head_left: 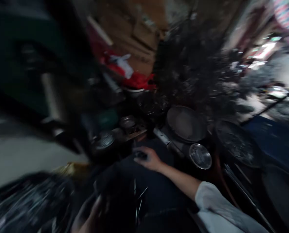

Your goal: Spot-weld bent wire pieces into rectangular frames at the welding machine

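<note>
Near the middle of the view, my right hand curls its fingers round a small dark piece; blur hides what kind it is. The hand is over dark cloth, which looks like clothing over my legs. At the bottom, left of centre, is my left hand, smeared by motion and partly cut off by the frame edge. Its fingers are too dark and blurred to make out. Between the hands, several thin shiny strips or wires show against the dark cloth.
A round flat pan-like disc and a shiny round dish lie ahead on the right. Cardboard and red cloth or plastic are at the back. A dark container with shiny pieces stands at lower left. Long rods lie at right.
</note>
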Motion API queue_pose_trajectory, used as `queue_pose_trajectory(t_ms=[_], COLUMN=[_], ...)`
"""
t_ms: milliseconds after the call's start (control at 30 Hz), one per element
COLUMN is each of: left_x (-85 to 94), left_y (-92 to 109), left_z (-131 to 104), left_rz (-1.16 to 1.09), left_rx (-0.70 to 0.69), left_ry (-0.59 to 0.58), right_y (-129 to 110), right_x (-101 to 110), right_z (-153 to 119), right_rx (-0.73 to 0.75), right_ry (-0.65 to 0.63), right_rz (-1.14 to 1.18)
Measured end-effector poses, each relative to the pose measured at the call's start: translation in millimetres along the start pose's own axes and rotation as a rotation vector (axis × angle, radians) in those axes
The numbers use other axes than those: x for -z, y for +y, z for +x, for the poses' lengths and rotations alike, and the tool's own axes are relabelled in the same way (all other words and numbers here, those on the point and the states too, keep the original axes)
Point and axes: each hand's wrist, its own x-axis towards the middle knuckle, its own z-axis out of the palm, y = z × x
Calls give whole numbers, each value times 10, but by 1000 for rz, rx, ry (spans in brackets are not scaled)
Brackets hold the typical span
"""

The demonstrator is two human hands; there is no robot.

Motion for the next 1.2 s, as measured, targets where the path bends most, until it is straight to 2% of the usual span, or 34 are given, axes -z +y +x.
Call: queue_pose_trajectory(t_ms=[33, 100, 167, 267, 433, 800, 1000, 1200], left_x=[22, 19, -9, -53, -106, -203, -158, -140], left_y=[-48, -97, -104, -97, -85, 41, 110, 190], left_z=[19, 122, 282, 450, 452, 486, 506, 492], left_rz=[-33, -157, -244, -308, -392, -444, -346, -212], left_rx=[-31, -145, -198, -227, -267, -298, -310, -354], left_ry=[-101, -183, -209, -256, -323, -405, -382, -309], right_y=[-81, -213, -285, -298, -243, -251, -230, -275], right_x=[-14, -60, -138, -293, -432, -425, -435, -413], right_z=[-26, -42, -21, 21, 123, 396, 478, 566], right_rx=[26, 70, 102, 168, 208, 194, 254, 255], right_ry=[-48, -164, -288, -387, -421, -444, -455, -475], right_rz=[32, 69, 79, 81, 62, 147, 110, 96])
